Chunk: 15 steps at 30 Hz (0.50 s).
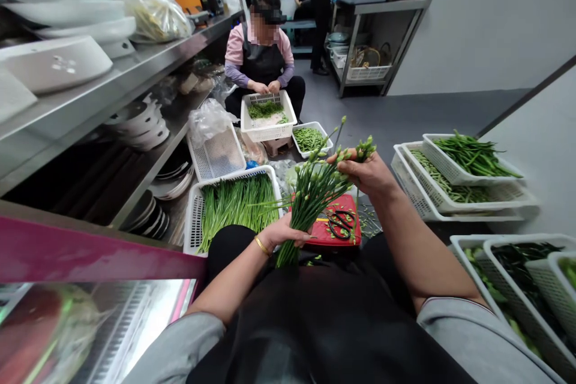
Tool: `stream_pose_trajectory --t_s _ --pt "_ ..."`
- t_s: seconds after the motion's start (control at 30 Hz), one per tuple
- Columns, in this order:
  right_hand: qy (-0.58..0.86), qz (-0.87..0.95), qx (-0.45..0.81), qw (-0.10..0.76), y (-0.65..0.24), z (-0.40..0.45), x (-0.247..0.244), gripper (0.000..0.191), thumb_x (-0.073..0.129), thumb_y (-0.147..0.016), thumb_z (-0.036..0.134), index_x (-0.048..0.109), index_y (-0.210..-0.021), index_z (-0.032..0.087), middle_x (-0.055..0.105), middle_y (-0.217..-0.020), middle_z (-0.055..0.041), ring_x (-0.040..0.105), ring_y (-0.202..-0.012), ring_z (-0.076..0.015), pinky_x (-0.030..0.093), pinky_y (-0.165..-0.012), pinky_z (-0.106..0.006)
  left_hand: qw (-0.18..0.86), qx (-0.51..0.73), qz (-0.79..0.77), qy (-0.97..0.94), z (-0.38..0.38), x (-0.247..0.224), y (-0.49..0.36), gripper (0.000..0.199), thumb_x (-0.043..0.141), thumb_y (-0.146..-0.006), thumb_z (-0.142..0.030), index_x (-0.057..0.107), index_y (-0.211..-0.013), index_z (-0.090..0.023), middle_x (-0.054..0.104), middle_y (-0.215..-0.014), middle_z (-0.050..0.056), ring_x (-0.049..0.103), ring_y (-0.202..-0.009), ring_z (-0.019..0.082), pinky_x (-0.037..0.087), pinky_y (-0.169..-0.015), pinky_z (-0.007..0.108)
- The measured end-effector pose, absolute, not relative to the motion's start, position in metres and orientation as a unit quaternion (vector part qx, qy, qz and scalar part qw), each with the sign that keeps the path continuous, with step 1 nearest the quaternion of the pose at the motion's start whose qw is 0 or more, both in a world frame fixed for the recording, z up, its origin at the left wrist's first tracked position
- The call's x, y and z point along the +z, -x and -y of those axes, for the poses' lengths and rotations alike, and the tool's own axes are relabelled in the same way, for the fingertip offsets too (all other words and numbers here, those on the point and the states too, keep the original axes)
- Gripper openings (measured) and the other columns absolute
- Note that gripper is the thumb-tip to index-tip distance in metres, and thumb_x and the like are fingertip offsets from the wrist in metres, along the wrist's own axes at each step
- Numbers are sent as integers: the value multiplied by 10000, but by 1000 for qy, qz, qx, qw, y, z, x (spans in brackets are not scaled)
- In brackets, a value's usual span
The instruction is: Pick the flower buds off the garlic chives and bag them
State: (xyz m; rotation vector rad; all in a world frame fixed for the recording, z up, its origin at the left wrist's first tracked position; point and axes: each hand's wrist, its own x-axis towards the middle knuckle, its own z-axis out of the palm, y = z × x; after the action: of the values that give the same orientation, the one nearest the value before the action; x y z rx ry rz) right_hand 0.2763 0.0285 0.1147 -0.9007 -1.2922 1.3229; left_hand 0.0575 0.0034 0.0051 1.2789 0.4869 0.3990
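Note:
A bunch of flowering garlic chives (310, 198) crosses in front of me, its green stems ending in small pale buds. My left hand (283, 232), with a gold bangle (261, 245) on the wrist, grips the stems low down. My right hand (366, 171) closes around the upper stems near the buds. Below the bunch lies a red cutting board (333, 222) scattered with green bits, and black-handled scissors (341, 224) rest on it. To the left of my left hand, a white plastic basket (193, 216) holds long green chives.
A co-worker (261, 54) sits at the far side, sorting greens in a white basket (269, 132). Stacked white baskets of green stems (468, 174) stand to the right. Steel shelves (112, 78) with white dishes line the left, and a pink-edged counter (90, 255) is at lower left.

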Motion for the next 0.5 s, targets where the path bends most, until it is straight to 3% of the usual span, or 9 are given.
stream_pose_trajectory --t_s 0.27,0.5 --pt "351 538 541 543 -272 -25 111 426 851 -532 481 550 -600 187 406 -498 66 298 -407 -45 196 -366 -206 804 185 -201 -528 0 -4 -56 423 832 -544 -465 556 -598 -150 492 -407 -32 441 -391 105 373 -466 257" --pt "366 552 496 563 -270 -28 99 469 731 -624 659 700 -696 197 297 -423 75 233 -402 -58 169 -410 -239 867 198 -104 -445 5 -17 -53 365 811 -566 -382 545 -655 -148 473 -403 -41 400 -349 80 348 -449 247"
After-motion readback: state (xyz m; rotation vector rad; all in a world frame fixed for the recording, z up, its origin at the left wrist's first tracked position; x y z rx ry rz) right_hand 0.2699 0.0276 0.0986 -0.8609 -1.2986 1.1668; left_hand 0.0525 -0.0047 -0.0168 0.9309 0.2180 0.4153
